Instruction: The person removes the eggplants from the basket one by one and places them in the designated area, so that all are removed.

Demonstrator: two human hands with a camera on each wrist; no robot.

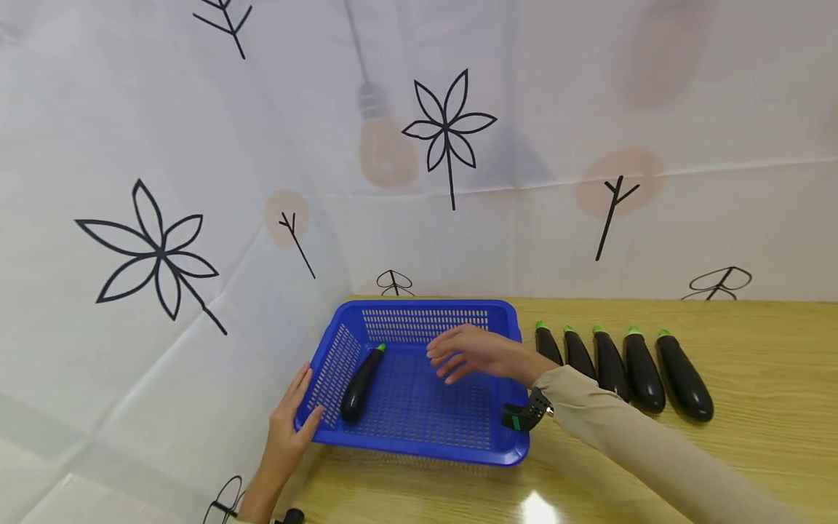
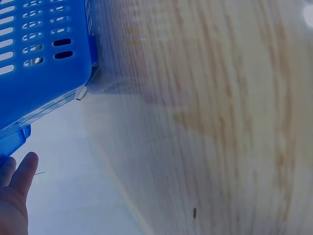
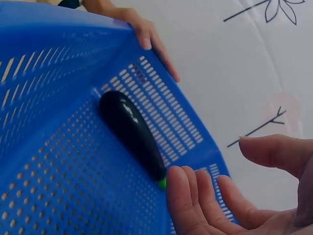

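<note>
A blue plastic basket (image 1: 425, 453) with slotted walls sits on the table. Inside it, near the left wall, lies one dark eggplant (image 1: 362, 386) with its green stem end pointing toward the back. My left hand (image 1: 288, 429) rests against the basket's left rim, fingers straight along the outside and thumb at the edge. Over the basket's interior is my right hand (image 1: 474, 353), its fingers loosely bent with nothing held. In the right wrist view, the fingertips (image 3: 180, 183) overlap the eggplant's stem end, with the thumb spread apart.
Right of the basket, several eggplants (image 1: 684, 375) lie in a row on the wood-grain table (image 1: 772, 393), partly behind the right sleeve. A white printed cloth (image 1: 556, 240) stands behind the table and along its left side. A dark watch (image 1: 527, 413) is on the right wrist.
</note>
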